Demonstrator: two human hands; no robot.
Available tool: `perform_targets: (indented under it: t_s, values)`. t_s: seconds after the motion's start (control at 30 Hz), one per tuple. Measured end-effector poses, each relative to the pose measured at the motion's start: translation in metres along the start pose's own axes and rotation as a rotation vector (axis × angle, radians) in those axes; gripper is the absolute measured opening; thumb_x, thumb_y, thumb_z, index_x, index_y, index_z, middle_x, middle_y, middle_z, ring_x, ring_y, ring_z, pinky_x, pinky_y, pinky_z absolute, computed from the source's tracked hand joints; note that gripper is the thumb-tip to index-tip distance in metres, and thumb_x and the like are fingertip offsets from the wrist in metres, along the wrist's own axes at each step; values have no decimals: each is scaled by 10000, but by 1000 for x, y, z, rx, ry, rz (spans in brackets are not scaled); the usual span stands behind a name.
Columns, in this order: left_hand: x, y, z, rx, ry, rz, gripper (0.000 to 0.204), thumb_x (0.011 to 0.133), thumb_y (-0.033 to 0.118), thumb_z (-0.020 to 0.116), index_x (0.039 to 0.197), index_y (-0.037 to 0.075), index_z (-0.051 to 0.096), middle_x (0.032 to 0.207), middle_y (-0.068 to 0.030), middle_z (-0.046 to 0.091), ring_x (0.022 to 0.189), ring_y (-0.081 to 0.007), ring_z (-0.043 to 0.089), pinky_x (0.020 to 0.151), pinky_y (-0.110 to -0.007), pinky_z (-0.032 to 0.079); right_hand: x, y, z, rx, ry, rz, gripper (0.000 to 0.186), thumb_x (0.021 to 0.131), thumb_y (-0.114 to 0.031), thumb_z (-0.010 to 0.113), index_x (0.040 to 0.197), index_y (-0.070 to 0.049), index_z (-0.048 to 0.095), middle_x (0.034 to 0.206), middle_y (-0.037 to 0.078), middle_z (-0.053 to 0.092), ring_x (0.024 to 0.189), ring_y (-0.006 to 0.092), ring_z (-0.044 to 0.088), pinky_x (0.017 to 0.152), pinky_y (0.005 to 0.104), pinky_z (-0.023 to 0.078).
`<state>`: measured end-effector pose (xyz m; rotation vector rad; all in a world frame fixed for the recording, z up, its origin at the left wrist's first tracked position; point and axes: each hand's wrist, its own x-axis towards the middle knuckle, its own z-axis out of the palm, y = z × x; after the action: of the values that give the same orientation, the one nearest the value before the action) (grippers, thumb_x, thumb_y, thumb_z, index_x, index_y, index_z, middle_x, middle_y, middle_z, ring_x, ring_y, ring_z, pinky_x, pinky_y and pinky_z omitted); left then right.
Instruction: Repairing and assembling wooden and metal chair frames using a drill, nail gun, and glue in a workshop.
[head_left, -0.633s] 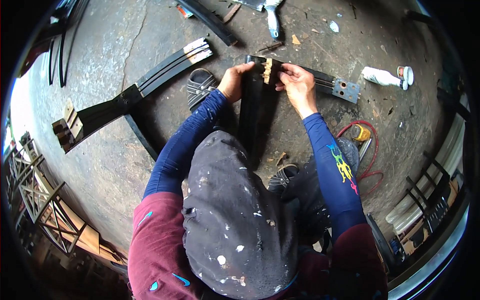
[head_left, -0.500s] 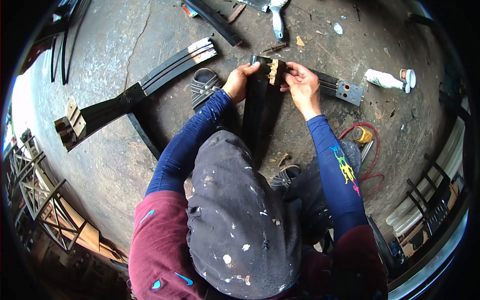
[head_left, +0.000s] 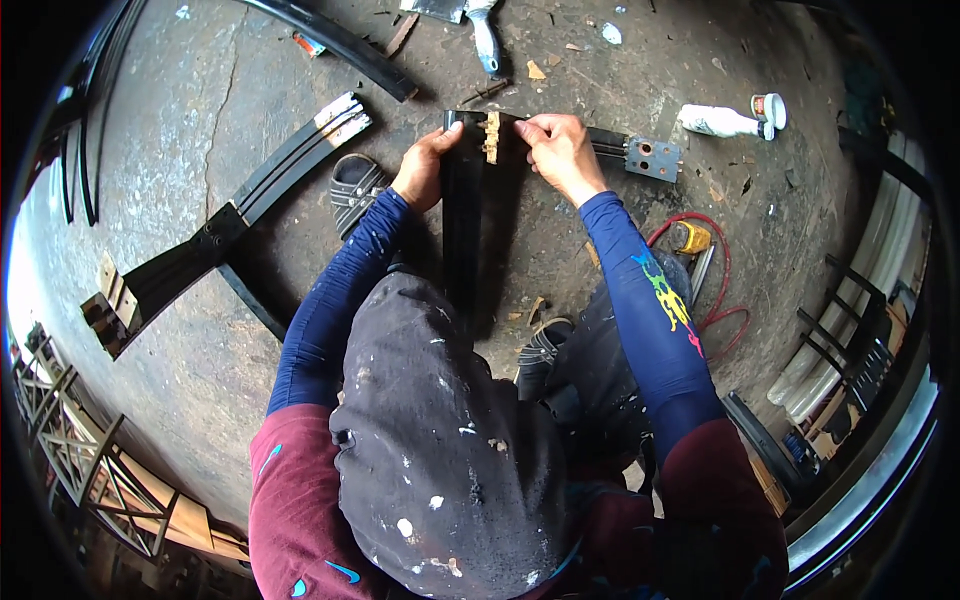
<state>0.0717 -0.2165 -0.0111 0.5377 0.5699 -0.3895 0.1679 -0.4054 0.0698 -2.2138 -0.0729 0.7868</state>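
In the head view, the person crouches over a black panel (head_left: 463,215) that stands on the concrete floor (head_left: 200,130) between the knees, its top edge far from the body. The left hand (head_left: 425,170) is curled around the panel's upper left edge, fingers wrapped onto it. The right hand (head_left: 560,152) is pinched shut at the panel's top right, thumb and fingertips holding the edge just beside a pale, chipped strip of bare wood (head_left: 490,137) that runs down from the top. That pale strip suggests the surface there is broken or stripped; the rest of the panel looks whole and black, so the work seems to be at an early or middle stage, with only this one spot opened up. A putty knife (head_left: 485,40) lies beyond the panel, untouched, and a white bottle (head_left: 728,120) lies well to the right. A black bar with a grey end plate (head_left: 652,158) lies just behind the right hand, close enough to crowd it. A sandal (head_left: 352,190) sits near the left wrist. A red hose (head_left: 715,270) loops by the right elbow. Leftward, past a long black frame (head_left: 250,200), the floor gives more room.
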Motion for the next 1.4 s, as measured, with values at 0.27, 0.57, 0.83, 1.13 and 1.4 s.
perform_targets:
  t_s: [0.27,0.57,0.83,1.13,1.4]
  values:
    - [4,4,3,-13,10,-114,399,1050,361,531,1234,29,652,1130,-87,731,986,-198,698,922,-350,544,0,3,16,-143,194,-224,261,954,-264,715,953,-9,770,691,84,684,623,147,652,622,352,526]
    - [11,5,-10,51,68,-1,362,1043,323,591,1214,5,622,1126,-95,715,986,-205,697,903,-357,559,20,30,-40,-577,93,-398,536,834,-324,806,1281,-58,675,1182,125,698,1180,312,608,1023,443,488]
    - [-2,6,0,111,-13,108,395,1057,342,544,1240,2,628,1157,-99,718,1015,-200,691,922,-338,538,14,26,-90,-1037,-250,-433,773,771,-278,811,1466,-128,505,1320,189,546,1290,368,513,1049,527,461]
    - [-30,62,41,-20,-70,335,665,1036,591,450,1365,28,578,1287,-126,677,1127,-242,672,987,-381,534,-86,-137,-134,-1090,188,-766,660,763,-97,771,1394,-114,576,1163,157,549,1060,329,604,917,484,482]
    - [-21,69,38,-86,-106,269,733,1001,662,459,1389,53,581,1275,-110,683,1131,-250,662,999,-390,520,-85,-157,-125,-1259,367,-937,283,868,-110,694,1145,-51,693,1025,129,632,944,263,679,746,397,551]
